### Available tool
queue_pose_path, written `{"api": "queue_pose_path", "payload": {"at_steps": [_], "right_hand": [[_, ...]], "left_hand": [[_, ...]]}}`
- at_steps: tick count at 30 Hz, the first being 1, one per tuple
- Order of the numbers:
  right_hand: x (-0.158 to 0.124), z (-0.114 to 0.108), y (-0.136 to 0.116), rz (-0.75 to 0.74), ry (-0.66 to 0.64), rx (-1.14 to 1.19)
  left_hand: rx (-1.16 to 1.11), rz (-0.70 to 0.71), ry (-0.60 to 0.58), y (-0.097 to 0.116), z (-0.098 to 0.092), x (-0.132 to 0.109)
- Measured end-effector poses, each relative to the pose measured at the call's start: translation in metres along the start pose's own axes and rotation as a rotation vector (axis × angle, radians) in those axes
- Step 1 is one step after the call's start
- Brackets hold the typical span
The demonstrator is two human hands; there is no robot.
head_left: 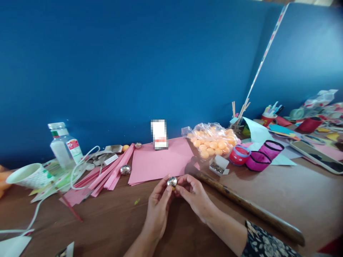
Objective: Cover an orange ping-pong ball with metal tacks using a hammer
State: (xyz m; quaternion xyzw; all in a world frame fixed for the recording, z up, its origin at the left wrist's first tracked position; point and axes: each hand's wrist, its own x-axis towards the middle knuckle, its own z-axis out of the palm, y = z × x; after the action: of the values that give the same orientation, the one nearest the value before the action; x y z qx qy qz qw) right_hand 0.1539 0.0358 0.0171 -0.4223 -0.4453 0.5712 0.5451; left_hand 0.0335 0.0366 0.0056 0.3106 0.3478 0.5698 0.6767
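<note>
Both my hands meet over the brown table [112, 217] near its middle front. My left hand [158, 205] and my right hand [193, 194] pinch a small silver foil-covered ball [172, 181] between their fingertips. A hint of orange shows under the foil. Two more silver balls lie on the table, one [125, 169] beside the pink paper strips and one [138, 145] by the wall. Just behind my hands lies a stack of pink paper sheets [160, 160].
A clear bag of orange balls [211, 141] sits behind right, with a small box of staples [219, 166] and pink paper baskets [258, 160]. A long wooden stick [249, 207] lies diagonally at right. A bottle [64, 144], paper cup [28, 175] and white cord [77, 169] are at left.
</note>
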Motion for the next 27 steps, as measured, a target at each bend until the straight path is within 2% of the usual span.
{"api": "queue_pose_path", "payload": {"at_steps": [7, 15, 21, 27], "right_hand": [[-0.0028, 0.0007, -0.0004, -0.074, 0.022, -0.196], [-0.0055, 0.0033, -0.0015, -0.130, 0.043, -0.286], [-0.0029, 0.0005, -0.0001, -0.096, 0.023, -0.232], [-0.0022, 0.0000, 0.0007, -0.074, -0.021, -0.117]], "left_hand": [[0.092, 0.028, 0.051, 0.0038, 0.0013, 0.0008], [0.121, -0.009, 0.053, 0.0035, 0.0012, 0.0009], [-0.037, -0.039, 0.008, 0.0025, 0.0004, 0.0009], [0.077, 0.024, 0.003, -0.0005, -0.0034, 0.0010]]}}
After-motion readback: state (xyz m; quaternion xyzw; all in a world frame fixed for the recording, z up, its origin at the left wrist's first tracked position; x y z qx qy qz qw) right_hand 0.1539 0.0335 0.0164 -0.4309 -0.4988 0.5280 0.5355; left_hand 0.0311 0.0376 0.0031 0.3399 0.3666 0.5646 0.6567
